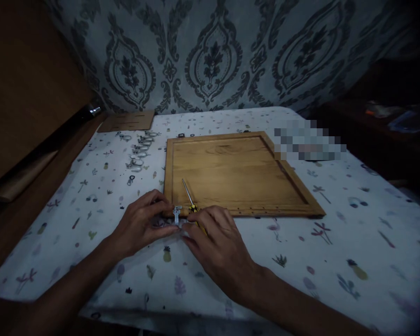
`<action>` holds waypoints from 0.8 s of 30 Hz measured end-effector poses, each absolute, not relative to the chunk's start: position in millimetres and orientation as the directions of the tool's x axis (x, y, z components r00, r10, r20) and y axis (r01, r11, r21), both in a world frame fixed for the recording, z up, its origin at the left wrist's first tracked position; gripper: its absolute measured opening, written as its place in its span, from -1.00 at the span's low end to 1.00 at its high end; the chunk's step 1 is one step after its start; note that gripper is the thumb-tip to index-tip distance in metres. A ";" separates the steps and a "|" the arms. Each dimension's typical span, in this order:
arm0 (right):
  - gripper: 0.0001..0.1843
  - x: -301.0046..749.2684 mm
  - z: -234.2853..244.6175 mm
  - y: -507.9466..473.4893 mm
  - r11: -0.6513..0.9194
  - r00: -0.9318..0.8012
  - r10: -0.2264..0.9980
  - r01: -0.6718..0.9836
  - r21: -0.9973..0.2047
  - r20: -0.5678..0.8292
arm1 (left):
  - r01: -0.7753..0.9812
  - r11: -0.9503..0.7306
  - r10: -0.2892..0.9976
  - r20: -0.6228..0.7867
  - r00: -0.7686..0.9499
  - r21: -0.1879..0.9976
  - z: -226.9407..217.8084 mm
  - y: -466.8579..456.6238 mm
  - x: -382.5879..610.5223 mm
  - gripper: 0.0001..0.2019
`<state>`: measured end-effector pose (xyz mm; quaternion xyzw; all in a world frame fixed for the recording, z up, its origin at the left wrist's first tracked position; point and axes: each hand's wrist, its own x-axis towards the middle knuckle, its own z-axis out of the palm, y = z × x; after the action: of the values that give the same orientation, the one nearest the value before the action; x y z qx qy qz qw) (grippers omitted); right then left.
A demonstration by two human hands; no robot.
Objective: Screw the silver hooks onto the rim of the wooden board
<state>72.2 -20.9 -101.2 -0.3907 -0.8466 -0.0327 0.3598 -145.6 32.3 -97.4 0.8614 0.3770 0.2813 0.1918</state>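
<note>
A small metal wall hook point(177, 213) stands at the near left corner of a wooden framed panel point(217, 163). My left hand point(143, 221) is closed on it, fingers at its upper left and the thumb below. My right hand point(217, 247) is closed around a screwdriver point(193, 207) with a yellow and black handle. The screwdriver's shaft slants up and left over the panel, its tip away from the hook. The right fingertips sit close to the hook's lower end; whether they touch it I cannot tell. Several small dark holes run along the panel's near edge.
Several similar metal hooks point(140, 150) lie in a row left of the panel. A flat brown board point(128, 120) lies at the back left. Patterned cloth point(294, 270) covers the surface. A blurred-out item point(306, 140) is at the right. Dark wooden furniture point(31, 84) borders the left.
</note>
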 end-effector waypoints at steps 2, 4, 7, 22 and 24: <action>-0.91 70.7 -101.4 -22.0 0.691 -0.448 0.637 0.692 -0.209 0.627 | 0.534 -0.646 0.754 0.344 0.559 0.546 -97.8 32.9 -146.0 -0.71; -0.90 69.5 -100.9 -22.8 0.693 -0.461 0.636 0.695 -0.194 0.619 | 0.537 -0.640 0.757 0.329 0.565 0.549 -97.7 33.2 -146.4 -0.72; -0.89 68.3 -100.4 -23.0 0.697 -0.468 0.628 0.694 -0.182 0.622 | 0.545 -0.630 0.762 0.304 0.571 0.553 -97.4 33.2 -147.1 -0.73; -0.45 83.5 -92.4 1.1 0.676 -0.563 0.695 0.723 -0.141 0.446 | 0.545 -0.634 0.764 0.332 0.554 0.549 -98.3 32.5 -147.4 -0.65; -0.47 82.9 -94.7 1.0 0.681 -0.567 0.688 0.720 -0.134 0.453 | 0.536 -0.634 0.763 0.338 0.551 0.558 -97.7 32.3 -147.4 -0.66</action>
<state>82.9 1.0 -94.7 -0.3980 -0.8845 -0.0326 0.2411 -147.4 32.3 -97.7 0.8576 0.3787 0.2852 0.1993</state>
